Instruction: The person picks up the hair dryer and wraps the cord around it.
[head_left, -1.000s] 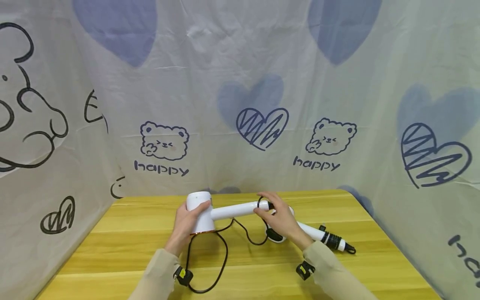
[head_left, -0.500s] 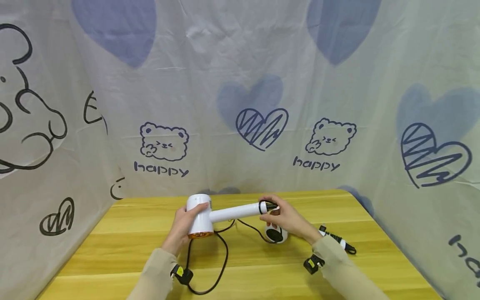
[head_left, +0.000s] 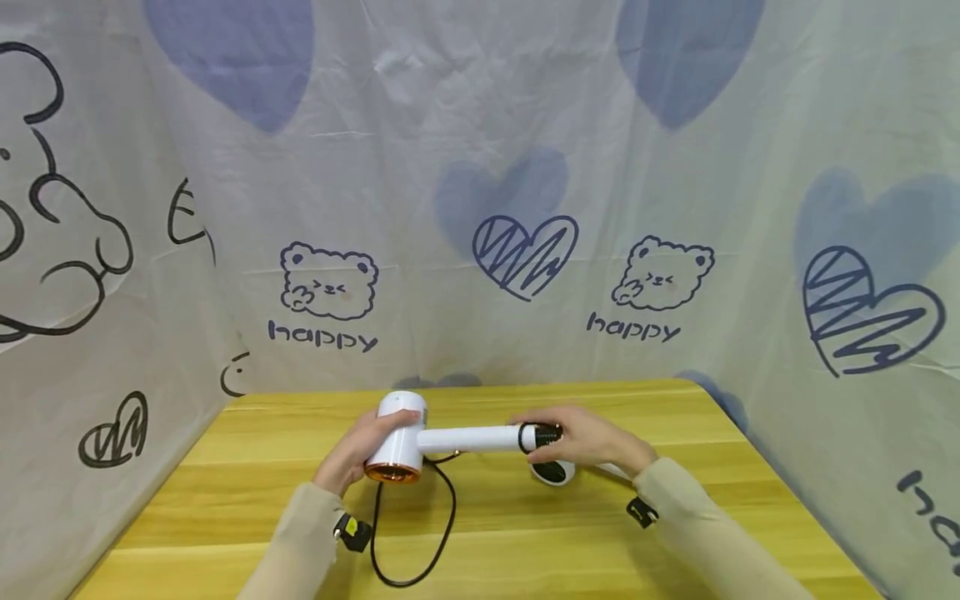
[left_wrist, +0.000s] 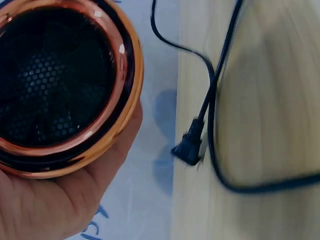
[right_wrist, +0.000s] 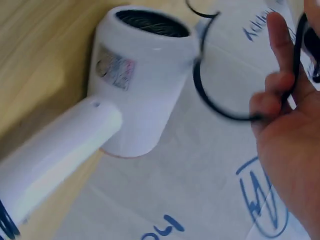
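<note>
My left hand [head_left: 352, 450] grips the barrel of a white hair dryer [head_left: 474, 439], its copper-ringed end [left_wrist: 125, 100] tipped toward me and its handle pointing right. A loop of black cord circles the handle's end by the ribbed sleeve. There my right hand [head_left: 592, 437] holds the cord [right_wrist: 225, 116], which passes through its curled fingers in the right wrist view. Behind and below that hand lies a second white hair dryer [right_wrist: 145, 95], a sticker on its barrel. In the left wrist view a black two-pin plug [left_wrist: 189, 147] hangs beside the cord.
A long loop of black cord [head_left: 452, 517] droops below the held dryer, in front of the wooden table [head_left: 247, 500]. Pale cloth [head_left: 420, 183] printed with hearts and bears walls off the back and both sides. Small black cameras sit at both wrists.
The held dryer's copper end has tipped toward me and its handle has levelled. My right hand has shifted right and now lies over the handle's end. The cord stretch under the handle has shortened.
</note>
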